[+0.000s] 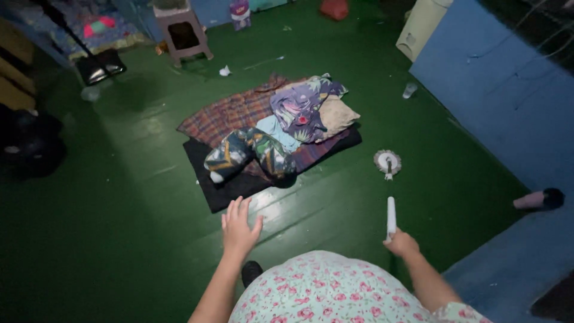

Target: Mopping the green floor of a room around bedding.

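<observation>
A slim white cylindrical stick, smooth and plain like a candle or tube, stands nearly upright in the closed right hand, gripped at its lower end with most of its length rising free above the fist. It is held over the glossy green plank floor, just beside the flowered dress.

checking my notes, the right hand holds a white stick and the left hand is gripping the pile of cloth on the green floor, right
Not quite. In the head view the left hand is open and empty, held above the green floor short of the pile of cloth. The right hand does hold the white stick.
</observation>
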